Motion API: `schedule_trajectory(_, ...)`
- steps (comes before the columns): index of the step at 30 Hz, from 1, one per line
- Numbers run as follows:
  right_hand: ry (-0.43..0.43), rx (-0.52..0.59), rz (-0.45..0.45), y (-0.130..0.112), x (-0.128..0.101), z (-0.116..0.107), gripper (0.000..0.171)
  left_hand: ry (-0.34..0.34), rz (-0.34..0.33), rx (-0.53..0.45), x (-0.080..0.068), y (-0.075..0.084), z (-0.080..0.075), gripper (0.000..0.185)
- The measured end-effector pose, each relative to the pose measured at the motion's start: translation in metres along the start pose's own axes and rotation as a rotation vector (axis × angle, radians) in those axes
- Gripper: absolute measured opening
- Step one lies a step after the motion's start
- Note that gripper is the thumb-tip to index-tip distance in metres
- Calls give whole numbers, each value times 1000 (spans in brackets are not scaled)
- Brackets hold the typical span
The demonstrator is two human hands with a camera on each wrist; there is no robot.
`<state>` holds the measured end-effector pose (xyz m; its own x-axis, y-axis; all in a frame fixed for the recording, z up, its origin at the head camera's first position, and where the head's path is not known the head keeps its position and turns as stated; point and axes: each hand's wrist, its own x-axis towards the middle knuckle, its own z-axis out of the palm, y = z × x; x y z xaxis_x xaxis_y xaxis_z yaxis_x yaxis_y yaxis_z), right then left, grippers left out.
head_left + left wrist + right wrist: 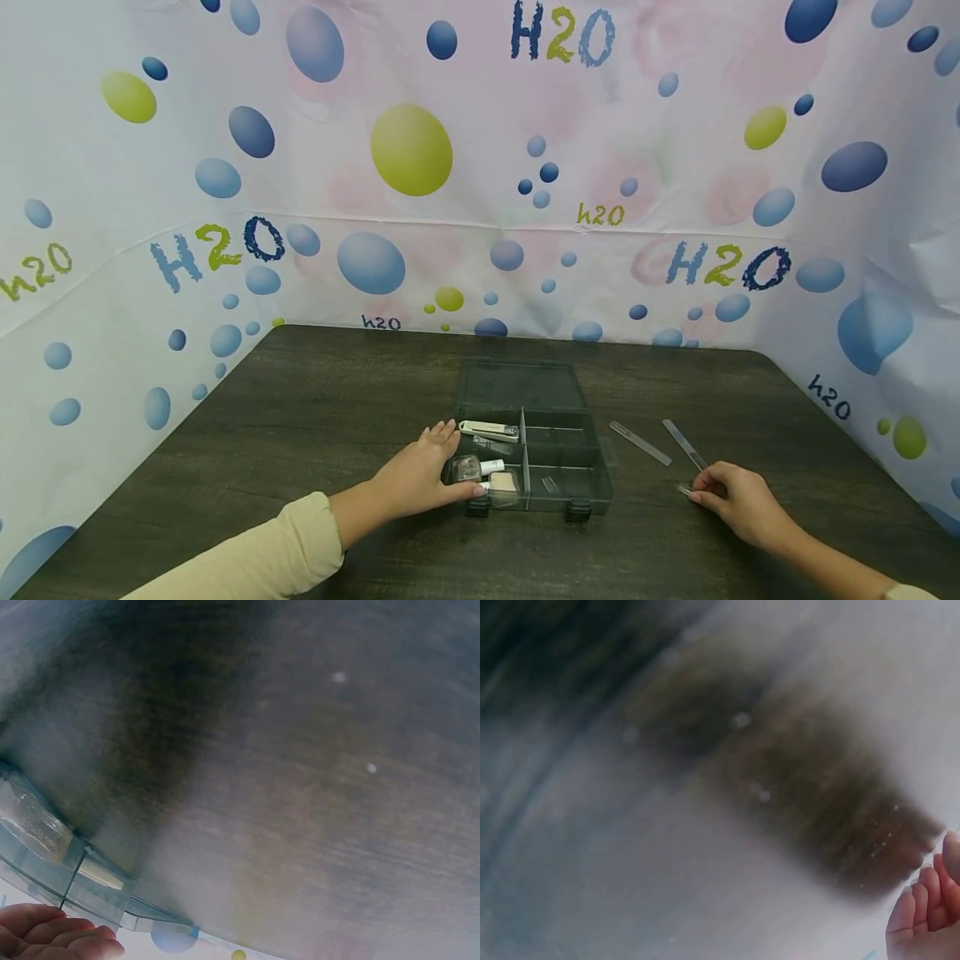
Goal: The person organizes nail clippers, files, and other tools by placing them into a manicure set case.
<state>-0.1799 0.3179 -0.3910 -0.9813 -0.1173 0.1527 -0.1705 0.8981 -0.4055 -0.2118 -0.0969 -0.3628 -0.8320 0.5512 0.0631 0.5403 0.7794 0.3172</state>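
Steadying item: your left hand [416,479] lies with fingers straight against the left wall of the clear organiser box [558,479], mid-bench [315,400]. Your right hand [738,500] pinches the near end of a clear divider strip [684,443], right of the box; a second strip [639,442] lies beside it. Risk, judged: the thin, slick strip could slip from that fingertip grip, or knock its neighbour

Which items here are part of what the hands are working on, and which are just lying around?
In hand: left hand resting on the organizer box; right hand pinching a small clear piece.
Lying about: two clear strips, nail clipper, small bottle.
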Motion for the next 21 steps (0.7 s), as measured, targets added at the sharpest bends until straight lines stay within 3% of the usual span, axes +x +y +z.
schedule_trajectory(11, 70, 31, -60, -9, 2, 0, 7, 5, 7, 8, 1, -1, 1, 85)
schedule_trajectory(21, 128, 90, -86, -33, 12, -5, 5, -2, -7, 25, 1, 0, 0, 85)
